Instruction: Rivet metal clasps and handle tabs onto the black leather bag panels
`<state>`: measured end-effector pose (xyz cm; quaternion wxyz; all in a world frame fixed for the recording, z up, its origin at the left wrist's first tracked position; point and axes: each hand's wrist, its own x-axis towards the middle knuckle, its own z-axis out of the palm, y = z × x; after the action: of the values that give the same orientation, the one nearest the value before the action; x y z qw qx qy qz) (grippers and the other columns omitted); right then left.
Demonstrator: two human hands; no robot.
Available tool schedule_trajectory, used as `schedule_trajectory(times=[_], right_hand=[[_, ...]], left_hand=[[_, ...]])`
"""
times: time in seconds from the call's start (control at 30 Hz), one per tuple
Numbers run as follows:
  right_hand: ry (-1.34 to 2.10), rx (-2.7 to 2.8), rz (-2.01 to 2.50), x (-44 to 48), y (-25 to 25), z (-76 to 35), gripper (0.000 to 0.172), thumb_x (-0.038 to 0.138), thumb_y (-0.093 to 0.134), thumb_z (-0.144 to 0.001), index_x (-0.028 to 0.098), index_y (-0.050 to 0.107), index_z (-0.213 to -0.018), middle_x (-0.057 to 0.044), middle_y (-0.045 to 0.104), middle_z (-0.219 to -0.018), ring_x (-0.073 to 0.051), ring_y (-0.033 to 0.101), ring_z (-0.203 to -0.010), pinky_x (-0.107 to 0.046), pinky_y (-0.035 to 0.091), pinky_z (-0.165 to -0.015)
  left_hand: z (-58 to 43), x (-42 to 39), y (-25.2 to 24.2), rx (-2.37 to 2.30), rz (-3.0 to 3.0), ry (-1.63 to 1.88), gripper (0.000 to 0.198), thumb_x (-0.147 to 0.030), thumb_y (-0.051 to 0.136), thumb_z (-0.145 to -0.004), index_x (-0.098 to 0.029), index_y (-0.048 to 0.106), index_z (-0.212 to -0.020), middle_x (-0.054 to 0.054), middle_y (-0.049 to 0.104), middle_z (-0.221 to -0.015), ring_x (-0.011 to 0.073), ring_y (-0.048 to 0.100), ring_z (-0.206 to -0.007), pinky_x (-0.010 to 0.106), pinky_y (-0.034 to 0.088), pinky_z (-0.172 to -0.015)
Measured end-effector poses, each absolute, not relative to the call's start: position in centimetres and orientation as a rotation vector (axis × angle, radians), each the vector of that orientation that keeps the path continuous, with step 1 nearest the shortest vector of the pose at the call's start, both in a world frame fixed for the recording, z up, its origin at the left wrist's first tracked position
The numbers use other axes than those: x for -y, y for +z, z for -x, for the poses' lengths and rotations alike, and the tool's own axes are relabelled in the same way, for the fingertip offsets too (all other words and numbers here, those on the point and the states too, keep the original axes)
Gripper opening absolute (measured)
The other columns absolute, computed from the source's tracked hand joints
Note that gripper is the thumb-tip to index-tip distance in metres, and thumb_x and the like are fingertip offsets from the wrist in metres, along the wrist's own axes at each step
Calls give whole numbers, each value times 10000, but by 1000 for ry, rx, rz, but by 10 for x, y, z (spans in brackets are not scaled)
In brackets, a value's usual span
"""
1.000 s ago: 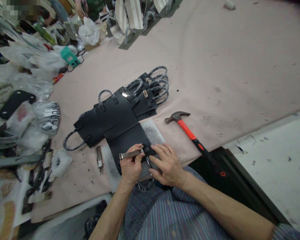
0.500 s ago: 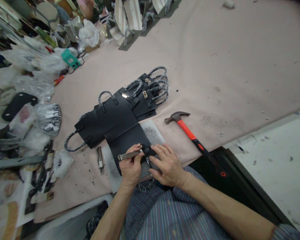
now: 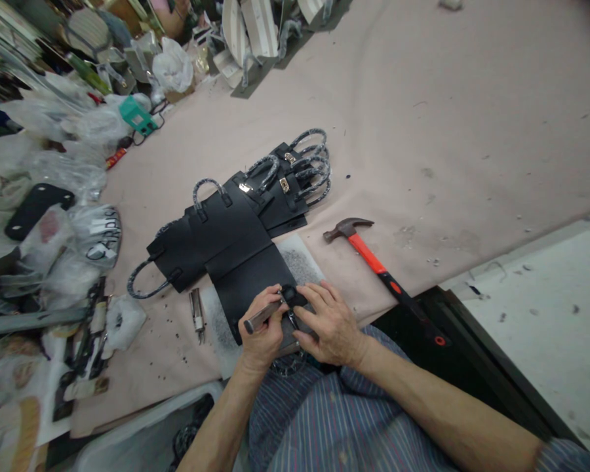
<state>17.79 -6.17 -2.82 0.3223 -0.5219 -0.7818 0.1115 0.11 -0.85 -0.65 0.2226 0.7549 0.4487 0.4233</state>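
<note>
My left hand [image 3: 261,341] is closed round a steel punch [image 3: 260,318], which lies tilted across the fingers. Its working end is by a small dark leather part [image 3: 291,296]. From the other side, the bent fingers of my right hand [image 3: 332,326] grip this part; exactly what lies under the fingertips is hidden. Below both hands is a black leather bag panel [image 3: 250,278], spread partly over a speckled pale slab [image 3: 302,255]. A wrapped handle [image 3: 289,364] shows at the table edge, close to my lap.
Several black bag panels with plastic-wrapped handles [image 3: 270,187] are stacked beyond my hands. A claw hammer [image 3: 368,252] lies to the right, its handle over the table edge. A pronged metal tool [image 3: 196,313] rests left of the slab. Plastic bags [image 3: 96,233] crowd the left side.
The punch in my left hand has swung round slightly, its butt end shifting right and down. My left fingers have moved a little to the right. My right hand stays in place.
</note>
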Motion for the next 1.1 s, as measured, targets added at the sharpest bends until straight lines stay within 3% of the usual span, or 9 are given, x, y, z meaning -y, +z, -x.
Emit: schedule_trajectory(times=[1.1], right_hand=[[306, 2045, 1376, 62, -29, -178, 363, 454, 621, -883, 185, 688, -1116, -189, 551, -1400, -362, 463, -1330, -596, 326, -1144]], left_hand=[[2, 4, -3, -1272, -2087, 1073, 58, -180, 643, -906, -197, 678, -949, 67, 760, -1075, 220, 730, -1046, 451, 607, -971]])
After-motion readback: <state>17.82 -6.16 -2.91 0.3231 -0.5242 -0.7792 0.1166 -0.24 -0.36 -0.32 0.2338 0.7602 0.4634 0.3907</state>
